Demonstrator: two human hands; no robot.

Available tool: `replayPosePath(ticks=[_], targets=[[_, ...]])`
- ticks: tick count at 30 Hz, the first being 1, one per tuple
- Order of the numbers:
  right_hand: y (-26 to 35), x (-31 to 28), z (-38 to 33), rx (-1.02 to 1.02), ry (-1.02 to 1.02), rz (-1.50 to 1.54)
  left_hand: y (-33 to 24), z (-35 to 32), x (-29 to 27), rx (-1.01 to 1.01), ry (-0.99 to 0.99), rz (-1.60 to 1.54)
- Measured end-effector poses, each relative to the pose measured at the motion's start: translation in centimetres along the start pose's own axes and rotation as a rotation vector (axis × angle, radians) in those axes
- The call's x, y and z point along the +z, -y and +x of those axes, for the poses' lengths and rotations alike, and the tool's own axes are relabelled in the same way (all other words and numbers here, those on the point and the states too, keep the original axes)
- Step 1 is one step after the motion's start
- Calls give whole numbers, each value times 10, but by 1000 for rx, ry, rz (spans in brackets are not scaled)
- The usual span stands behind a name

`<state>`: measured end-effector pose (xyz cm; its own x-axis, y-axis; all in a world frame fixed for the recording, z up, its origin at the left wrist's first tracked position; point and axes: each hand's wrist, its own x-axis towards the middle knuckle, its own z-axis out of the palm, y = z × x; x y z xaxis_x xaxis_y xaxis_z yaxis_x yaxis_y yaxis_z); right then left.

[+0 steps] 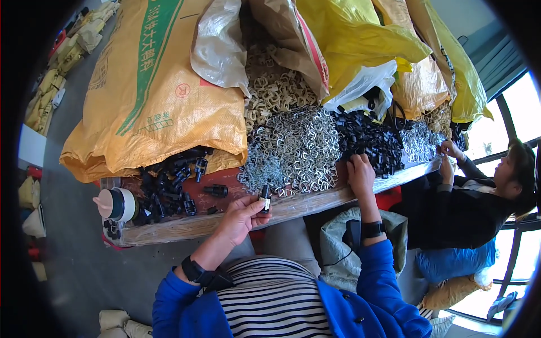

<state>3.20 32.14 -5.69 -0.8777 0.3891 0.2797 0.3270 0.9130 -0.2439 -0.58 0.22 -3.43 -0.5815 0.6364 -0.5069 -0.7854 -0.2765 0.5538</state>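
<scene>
My left hand [239,218] is closed around a short black cylindrical plastic fitting [265,194] with a pale patch near its lower end. It holds the fitting upright over the front edge of the table. My right hand [361,173] is at the left edge of a heap of small black plastic pieces [376,141], fingers bent and close together; what is between the fingertips is hidden. Between my hands lies a heap of silvery metal rings [310,146], with small grey-blue metal bits [260,172] beside it. A similar black fitting [216,190] lies left of my left hand.
More black fittings [169,188] spill from a large orange woven sack [169,107]. A lidded cup [115,204] stands at the table's left corner. Tan clips [276,90] lie farther back. At right, a co-worker [479,197] handles clear pieces. A pale sack [332,236] stands below the edge.
</scene>
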Motion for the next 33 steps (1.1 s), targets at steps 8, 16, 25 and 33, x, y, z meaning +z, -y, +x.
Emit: replayPosePath(ticks=[8, 16, 25, 33], targets=[[7, -2, 2, -27, 52, 18, 2, 1, -2, 16, 19, 7], [26, -5, -20, -16, -30, 481, 10, -10, -8, 93, 26, -42], [134, -36, -74, 171, 372, 1534, 17, -25, 6, 151, 47, -13], [181, -38, -92, 103, 325, 1520, 17, -29, 10, 173, 58, 21]])
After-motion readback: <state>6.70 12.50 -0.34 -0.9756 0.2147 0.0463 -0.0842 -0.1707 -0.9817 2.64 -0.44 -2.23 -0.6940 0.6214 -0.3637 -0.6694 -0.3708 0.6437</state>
